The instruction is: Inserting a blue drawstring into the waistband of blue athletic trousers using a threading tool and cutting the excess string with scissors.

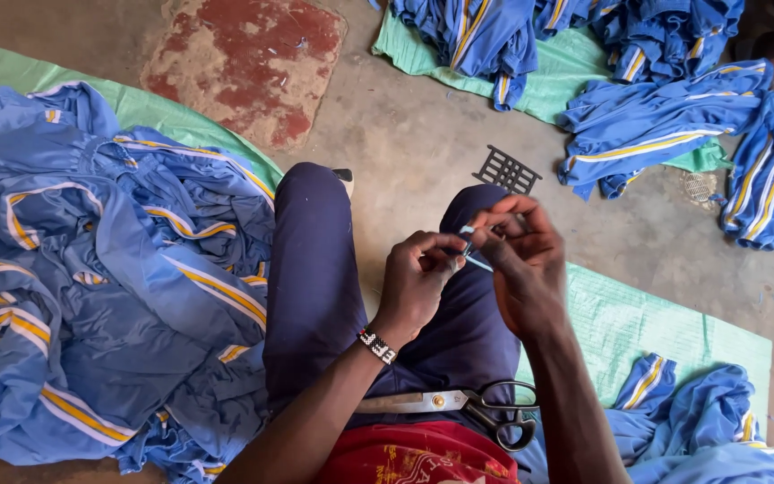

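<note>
My left hand [416,280] and my right hand [521,260] meet above my lap, over dark blue trousers [315,269]. Both pinch a small thin light-blue piece [471,246], which looks like thread or a tiny strip; its exact kind is too small to tell. A beaded band circles my left wrist [376,346]. A pair of scissors [468,405] with black handles lies across my lap, just below my forearms.
A big heap of blue garments with yellow and white stripes [91,269] lies left on a green sheet [11,67]. More such garments [656,116] lie far right and near right [709,430]. A small black grid piece [506,168] and a drain cover [699,186] are on the concrete floor.
</note>
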